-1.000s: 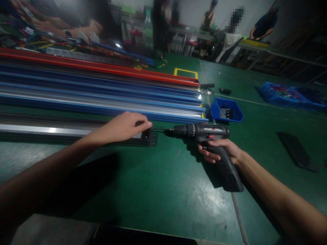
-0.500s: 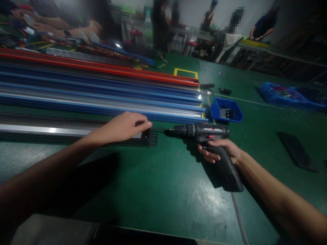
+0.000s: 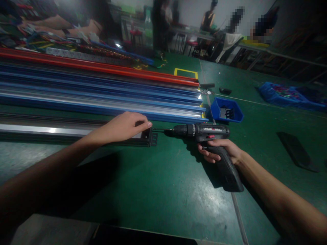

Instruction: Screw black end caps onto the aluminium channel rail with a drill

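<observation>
The power drill point(image 3: 204, 131) is held by the right hand point(image 3: 231, 149), fingers curled round its grip, its bit point(image 3: 158, 129) directed left, roughly along the long axis of the dark channel point(image 3: 51, 130), whose right end is partly covered by the left hand point(image 3: 122, 127), whose hidden fingers' pinch cannot be told.

Coloured rails: I see a red rail point(image 3: 102, 64) lying behind several blue rails point(image 3: 102, 97).
Yellow outline: I make out a yellow rectangle point(image 3: 186, 70) just beyond the red rail's end.
Blue bin: my view has a small bin point(image 3: 238, 113) near the blue rails' ends.
Right side: I spot a flat black piece point(image 3: 296, 151) on the green desk point(image 3: 260, 136).
Background: I see a red-topped stool point(image 3: 192, 43), blurred.
</observation>
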Action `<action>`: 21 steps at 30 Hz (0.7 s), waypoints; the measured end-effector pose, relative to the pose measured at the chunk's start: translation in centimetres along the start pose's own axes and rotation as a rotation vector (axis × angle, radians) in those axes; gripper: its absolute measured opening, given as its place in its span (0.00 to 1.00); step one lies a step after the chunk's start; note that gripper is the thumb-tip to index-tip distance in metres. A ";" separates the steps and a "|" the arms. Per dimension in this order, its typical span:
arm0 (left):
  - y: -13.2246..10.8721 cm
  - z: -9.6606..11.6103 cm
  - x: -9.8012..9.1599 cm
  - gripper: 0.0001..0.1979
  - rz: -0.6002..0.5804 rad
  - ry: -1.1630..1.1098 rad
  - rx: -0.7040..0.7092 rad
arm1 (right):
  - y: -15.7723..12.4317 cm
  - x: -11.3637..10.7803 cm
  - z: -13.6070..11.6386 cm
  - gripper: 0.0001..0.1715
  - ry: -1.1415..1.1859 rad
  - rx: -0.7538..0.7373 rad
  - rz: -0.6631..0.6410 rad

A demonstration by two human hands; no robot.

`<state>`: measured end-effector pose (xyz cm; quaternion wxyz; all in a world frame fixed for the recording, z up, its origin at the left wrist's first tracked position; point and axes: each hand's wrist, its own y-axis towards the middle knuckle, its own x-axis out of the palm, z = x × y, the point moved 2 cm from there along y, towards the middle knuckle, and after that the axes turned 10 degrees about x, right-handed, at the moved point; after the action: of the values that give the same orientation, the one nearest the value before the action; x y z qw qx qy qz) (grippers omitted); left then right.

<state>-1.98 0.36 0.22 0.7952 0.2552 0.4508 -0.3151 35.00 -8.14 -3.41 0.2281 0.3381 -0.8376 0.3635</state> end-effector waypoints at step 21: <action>0.0 -0.1 0.1 0.29 -0.006 0.018 0.012 | 0.0 0.0 0.0 0.17 0.015 0.005 0.010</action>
<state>-2.00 0.44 0.11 0.7885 0.2615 0.4567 -0.3182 35.03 -8.15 -3.45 0.2319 0.3315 -0.8367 0.3692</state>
